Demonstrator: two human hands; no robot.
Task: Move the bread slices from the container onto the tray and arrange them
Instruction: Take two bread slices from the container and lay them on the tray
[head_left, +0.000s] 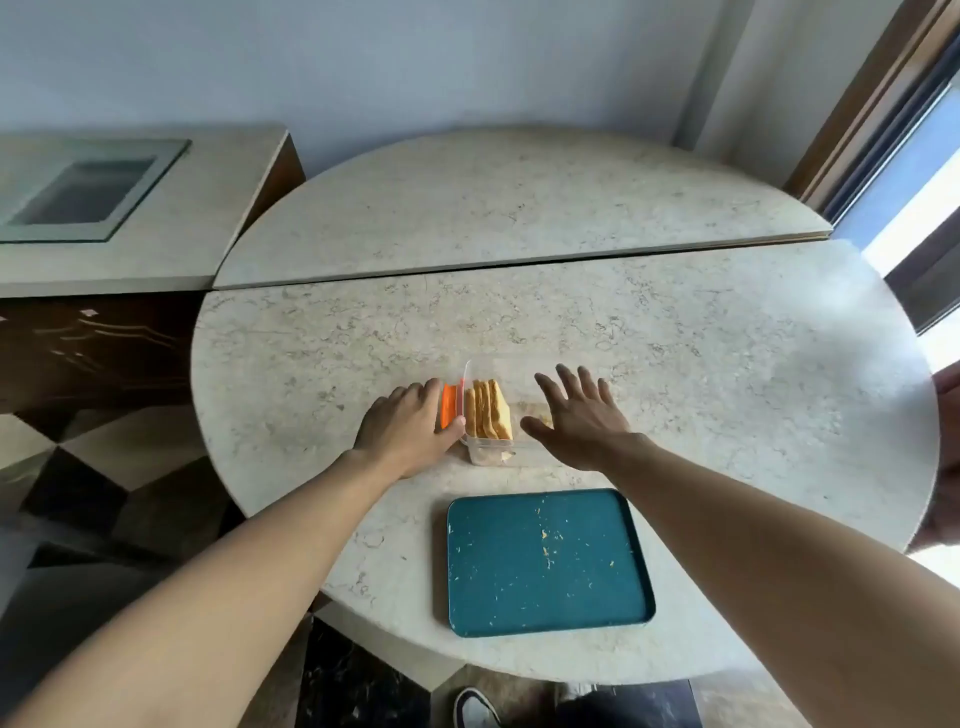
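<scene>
A clear plastic container (488, 453) stands on the round marble table, with several bread slices (488, 410) upright on edge inside it. An orange lid (451, 407) stands against its left side. My left hand (410, 426) rests against that lid and the container's left wall, thumb touching the container's corner. My right hand (579, 415) hovers over the container's right part, fingers spread, holding nothing. The teal tray (545, 564) lies nearer to me, bearing only crumbs.
The round marble table (675, 364) has a raised half-round leaf (519, 208) at the back. A counter with a glass inset (93, 192) stands at the left. A window is at the right. A shoe (475, 709) shows below the table edge.
</scene>
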